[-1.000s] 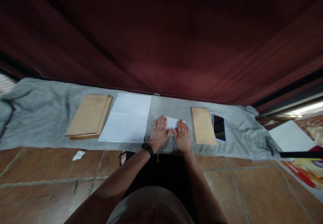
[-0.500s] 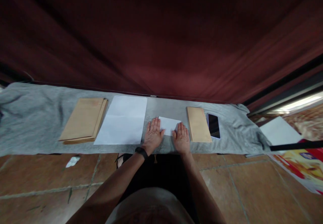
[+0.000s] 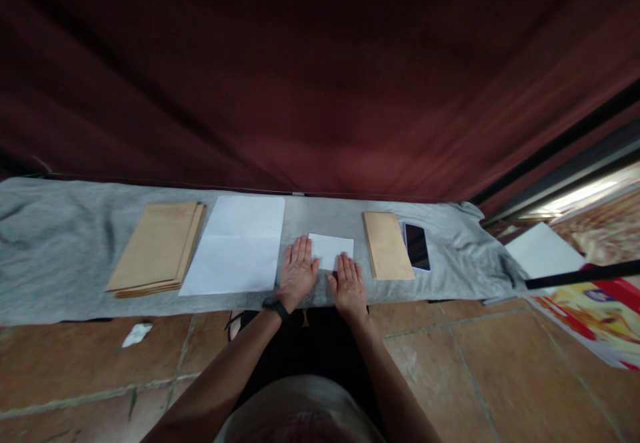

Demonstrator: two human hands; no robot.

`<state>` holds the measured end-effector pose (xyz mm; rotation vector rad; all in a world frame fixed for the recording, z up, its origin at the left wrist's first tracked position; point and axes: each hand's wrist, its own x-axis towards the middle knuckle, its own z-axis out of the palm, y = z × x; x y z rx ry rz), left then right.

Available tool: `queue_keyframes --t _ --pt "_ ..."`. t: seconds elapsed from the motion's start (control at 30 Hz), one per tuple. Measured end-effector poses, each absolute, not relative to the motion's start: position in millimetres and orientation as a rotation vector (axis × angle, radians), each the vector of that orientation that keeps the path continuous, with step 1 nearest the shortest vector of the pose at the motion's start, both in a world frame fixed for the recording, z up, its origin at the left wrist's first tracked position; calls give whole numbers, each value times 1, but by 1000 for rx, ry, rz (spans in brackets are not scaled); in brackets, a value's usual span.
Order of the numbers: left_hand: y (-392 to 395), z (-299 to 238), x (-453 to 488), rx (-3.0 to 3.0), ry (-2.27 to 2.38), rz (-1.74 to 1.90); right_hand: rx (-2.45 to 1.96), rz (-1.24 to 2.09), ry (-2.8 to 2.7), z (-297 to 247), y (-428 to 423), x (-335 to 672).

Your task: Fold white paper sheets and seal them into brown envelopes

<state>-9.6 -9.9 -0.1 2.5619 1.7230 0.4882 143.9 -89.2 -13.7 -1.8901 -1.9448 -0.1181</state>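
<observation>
My left hand (image 3: 297, 271) and my right hand (image 3: 348, 286) lie flat, fingers stretched out, on a small folded white paper (image 3: 332, 249) on the grey cloth (image 3: 60, 243). The left hand covers the paper's left edge and the right hand its near edge. A black band sits on my left wrist. To the left of my hands lies a large white sheet (image 3: 236, 245), and further left a stack of brown envelopes (image 3: 157, 247). To the right lie a single brown envelope (image 3: 387, 245) and a dark phone (image 3: 417, 246).
A dark red curtain (image 3: 320, 76) hangs behind the cloth. The floor is brown tile (image 3: 500, 376) with a crumpled white scrap (image 3: 137, 334). At the right lie a white sheet (image 3: 543, 251), a black rod (image 3: 580, 275) and a colourful printed sheet (image 3: 595, 316).
Both hands have slid back toward me over the folded paper, leaving more of it showing. The view has shifted a little to the right and down.
</observation>
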Motion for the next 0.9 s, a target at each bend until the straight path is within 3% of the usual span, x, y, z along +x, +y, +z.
queue_keyframes --t 0.6,0.9 --pt "-22 4 -28 2467 1667 569 -1844 -225 -1888 -21 -98 155" --pt "-24 13 -33 2647 1312 439 -1861 -217 -1882 -25 -98 155"
